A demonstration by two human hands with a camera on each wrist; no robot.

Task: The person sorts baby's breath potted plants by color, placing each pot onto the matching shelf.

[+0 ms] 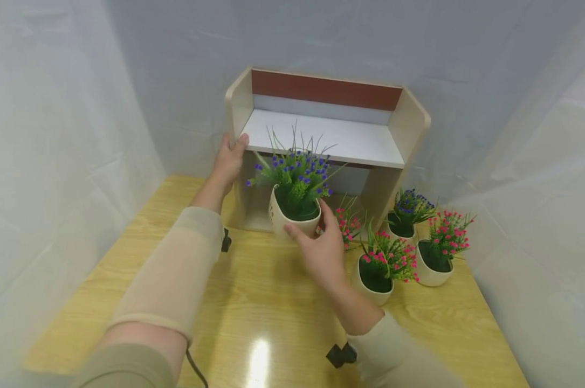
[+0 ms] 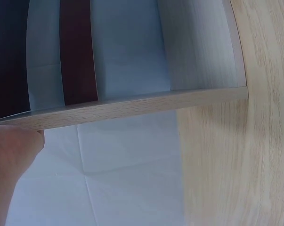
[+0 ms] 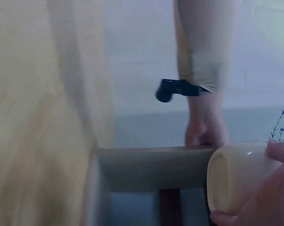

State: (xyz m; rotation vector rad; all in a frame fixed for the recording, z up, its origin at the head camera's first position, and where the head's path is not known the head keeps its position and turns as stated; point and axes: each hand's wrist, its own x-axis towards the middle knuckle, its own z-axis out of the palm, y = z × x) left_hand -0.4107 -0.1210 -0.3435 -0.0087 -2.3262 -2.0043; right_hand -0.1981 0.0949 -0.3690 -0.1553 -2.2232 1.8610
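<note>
Holding a cream, rounded, smooth pot of blue-purple artificial-looking flowers (image 1: 297, 199) around mid-frame, up off the yellow wood-grain table (image 1: 258, 285). Gripped from its right side by the right hand (image 1: 323, 248), with fingers and thumb curled round the wall. Pretty much upright, with the base toward the tabletop.

Main relation to mind, probably: in front of the pale wood-look shelf unit with the red-brown back strip (image 1: 413, 118), close to the front edge of its white upper board (image 1: 350, 137), with leaves overlapping that board in the head view. Much nearer the right hand than the left hand (image 1: 228, 161), over at left of centre and gripping the unit's left side panel.

Also, at right of frame: 3 pink-flowered potted plants (image 1: 435, 261) and 1 other blue-purple potted plant (image 1: 406, 213).

Can't read any brand or label. Only small dark marks on the pot's left side, too tiny to make out.
</note>
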